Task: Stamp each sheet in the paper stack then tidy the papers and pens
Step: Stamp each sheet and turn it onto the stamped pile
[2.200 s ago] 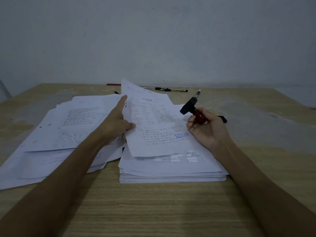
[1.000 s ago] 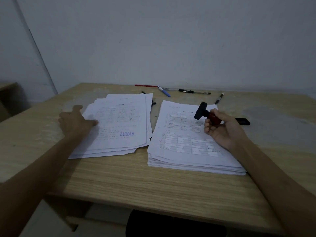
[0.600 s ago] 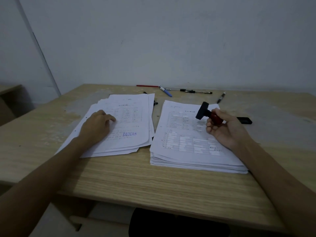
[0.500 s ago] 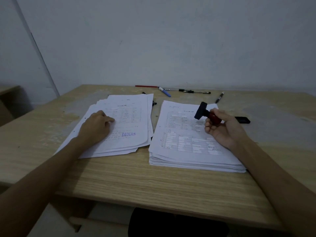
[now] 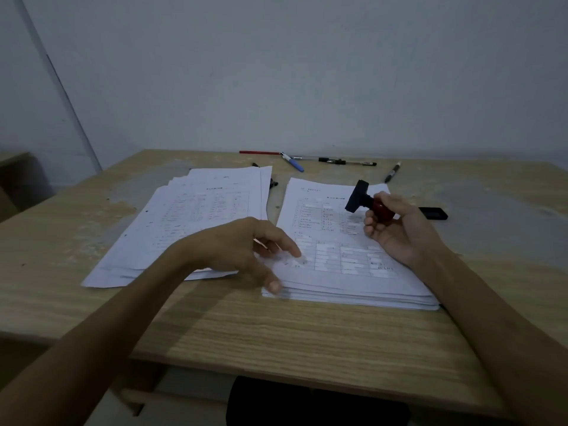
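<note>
A thick paper stack (image 5: 338,272) lies on the wooden table (image 5: 276,327) in front of me, its top sheet a printed form. To its left spreads a looser pile of sheets (image 5: 190,222). My right hand (image 5: 399,232) grips a stamp (image 5: 367,202) with a red handle and black base, tilted above the stack's upper right part. My left hand (image 5: 242,250) hovers with relaxed fingers over the stack's near left corner, blurred, holding nothing. Several pens lie at the back: a red pen (image 5: 259,152), a blue-capped pen (image 5: 293,162), a black pen (image 5: 347,162) and a marker (image 5: 392,172).
A black flat ink pad (image 5: 433,213) sits on the table right of the stack, behind my right hand. A grey wall rises behind the table. A dark chair seat (image 5: 316,401) shows below the table's near edge. Another desk's corner (image 5: 15,176) stands at the far left.
My left hand has left the left pile and swung right to the stack's near left corner. The stamped sheet was laid on the left pile earlier. My right hand kept holding the stamp.
</note>
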